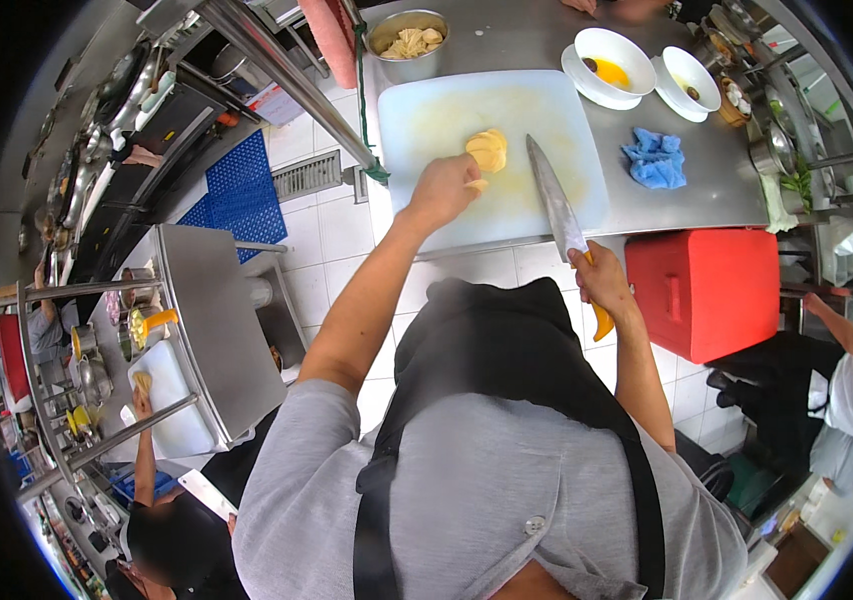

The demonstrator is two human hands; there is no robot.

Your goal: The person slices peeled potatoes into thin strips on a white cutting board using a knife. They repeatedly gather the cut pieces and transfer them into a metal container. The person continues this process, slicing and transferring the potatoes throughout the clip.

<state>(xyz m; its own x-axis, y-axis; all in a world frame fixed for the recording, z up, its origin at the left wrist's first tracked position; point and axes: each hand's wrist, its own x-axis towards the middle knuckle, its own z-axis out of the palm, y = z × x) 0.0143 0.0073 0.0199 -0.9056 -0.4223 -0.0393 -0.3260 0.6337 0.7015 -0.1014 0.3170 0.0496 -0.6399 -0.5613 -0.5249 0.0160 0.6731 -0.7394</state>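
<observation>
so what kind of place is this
Most likely a commercial kitchen: steel worktables, a large white cutting board with a big knife in the right hand, and other people working at nearby stations.

Slices: pale yellow stack of thin slices (489, 150), fanned on my white cutting board (427, 115), centre, just beyond my left fingertips.
Knife: long steel blade with yellow handle (560, 208), lying right of the slices, tip pointing far.
</observation>
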